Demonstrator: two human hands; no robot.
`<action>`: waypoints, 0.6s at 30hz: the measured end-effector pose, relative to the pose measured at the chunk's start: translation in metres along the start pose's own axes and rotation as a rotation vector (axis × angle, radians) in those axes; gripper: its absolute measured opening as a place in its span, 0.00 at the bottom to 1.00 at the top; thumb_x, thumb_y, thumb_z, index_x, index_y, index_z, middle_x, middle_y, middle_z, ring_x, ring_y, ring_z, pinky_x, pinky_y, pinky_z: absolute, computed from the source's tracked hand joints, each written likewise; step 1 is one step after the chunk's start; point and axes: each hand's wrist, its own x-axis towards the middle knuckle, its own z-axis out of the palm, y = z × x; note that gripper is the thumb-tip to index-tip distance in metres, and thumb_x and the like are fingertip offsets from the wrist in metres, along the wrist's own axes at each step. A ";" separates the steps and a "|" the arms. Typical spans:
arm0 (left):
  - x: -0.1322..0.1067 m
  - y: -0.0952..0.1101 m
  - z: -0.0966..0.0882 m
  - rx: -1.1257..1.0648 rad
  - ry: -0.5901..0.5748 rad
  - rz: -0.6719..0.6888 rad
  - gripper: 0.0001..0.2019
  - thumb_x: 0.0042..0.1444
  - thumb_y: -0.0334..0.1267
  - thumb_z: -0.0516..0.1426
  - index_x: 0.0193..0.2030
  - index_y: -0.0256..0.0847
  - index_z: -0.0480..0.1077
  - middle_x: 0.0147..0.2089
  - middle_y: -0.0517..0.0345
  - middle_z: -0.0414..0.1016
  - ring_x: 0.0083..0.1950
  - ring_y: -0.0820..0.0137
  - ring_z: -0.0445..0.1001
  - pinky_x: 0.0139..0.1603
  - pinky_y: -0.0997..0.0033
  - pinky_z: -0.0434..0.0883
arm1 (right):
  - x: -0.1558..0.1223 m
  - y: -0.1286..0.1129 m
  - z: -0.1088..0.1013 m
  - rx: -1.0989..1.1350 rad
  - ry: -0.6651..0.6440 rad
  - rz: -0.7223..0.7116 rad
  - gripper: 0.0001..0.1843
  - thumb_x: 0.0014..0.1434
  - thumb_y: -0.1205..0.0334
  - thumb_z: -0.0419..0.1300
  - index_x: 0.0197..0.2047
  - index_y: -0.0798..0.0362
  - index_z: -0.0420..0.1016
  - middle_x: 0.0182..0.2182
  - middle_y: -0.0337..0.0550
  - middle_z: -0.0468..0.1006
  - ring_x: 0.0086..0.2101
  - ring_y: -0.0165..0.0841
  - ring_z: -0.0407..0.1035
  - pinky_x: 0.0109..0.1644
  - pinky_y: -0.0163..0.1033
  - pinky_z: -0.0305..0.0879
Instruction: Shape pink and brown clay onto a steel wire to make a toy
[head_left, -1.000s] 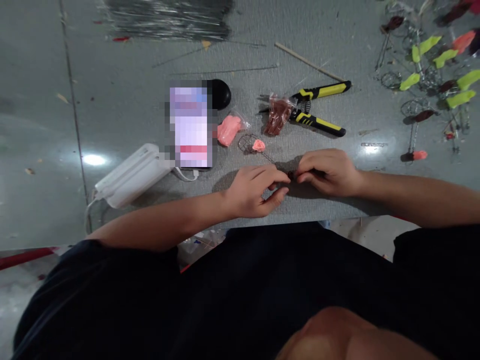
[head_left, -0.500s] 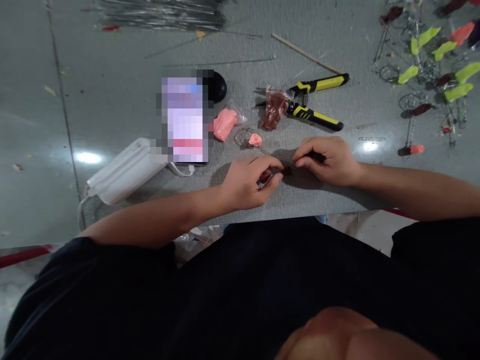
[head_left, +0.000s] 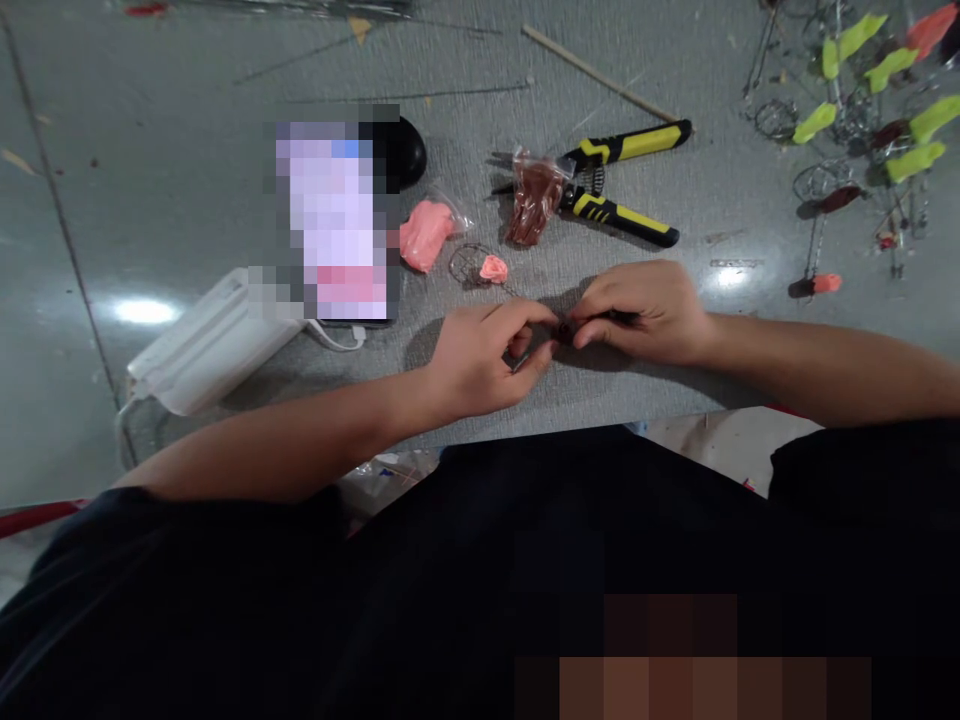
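A small dark brown lump of clay (head_left: 565, 331) sits between my two hands, just above the grey table. My left hand (head_left: 480, 358) pinches it from the left with thumb and forefinger. From the right, the thumb and forefinger of my right hand (head_left: 645, 312) close on its other side. Fingertips hide much of the lump. Beyond my left hand lies a twisted wire piece with a wire ring and a pink clay blob (head_left: 493, 268). A plastic bag of brown clay (head_left: 534, 200) rests against yellow-and-black pliers (head_left: 626, 215).
A bag of pink clay (head_left: 426, 235) lies by a blurred phone (head_left: 337, 220), which is cabled to a white power bank (head_left: 217, 340). Behind are a black round object (head_left: 409, 152) and a thin stick (head_left: 592, 72). Wire pieces with yellow-green clay (head_left: 815, 123) spread at the right.
My right hand has moved left to the brown lump, and its fingertips now meet those of my left hand there. The view has shifted slightly, so the table items appear farther left and higher.
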 end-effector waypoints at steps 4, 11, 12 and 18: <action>0.003 -0.004 0.004 0.045 0.063 0.177 0.06 0.72 0.38 0.63 0.53 0.45 0.79 0.28 0.67 0.76 0.26 0.74 0.73 0.30 0.70 0.70 | -0.001 -0.007 0.009 0.043 -0.020 -0.016 0.22 0.76 0.38 0.65 0.43 0.48 0.85 0.33 0.40 0.86 0.33 0.31 0.79 0.38 0.38 0.69; 0.009 -0.009 0.007 0.212 0.255 0.537 0.08 0.75 0.39 0.64 0.57 0.42 0.79 0.31 0.63 0.81 0.28 0.72 0.76 0.29 0.68 0.72 | -0.005 -0.027 0.018 0.273 0.103 0.072 0.15 0.73 0.48 0.71 0.40 0.50 0.86 0.30 0.36 0.85 0.29 0.26 0.76 0.33 0.33 0.70; 0.009 -0.009 0.006 0.220 0.252 0.550 0.08 0.74 0.39 0.64 0.57 0.42 0.79 0.31 0.63 0.81 0.28 0.72 0.76 0.29 0.68 0.72 | -0.005 -0.028 0.019 0.284 0.111 0.081 0.14 0.73 0.49 0.72 0.41 0.50 0.87 0.30 0.36 0.85 0.29 0.26 0.77 0.33 0.33 0.70; 0.008 -0.008 0.007 0.203 0.270 0.523 0.07 0.72 0.39 0.67 0.54 0.46 0.80 0.31 0.63 0.83 0.28 0.72 0.78 0.30 0.68 0.72 | -0.006 -0.027 0.018 0.261 0.111 0.080 0.14 0.69 0.50 0.76 0.42 0.53 0.88 0.31 0.37 0.87 0.30 0.26 0.79 0.34 0.30 0.71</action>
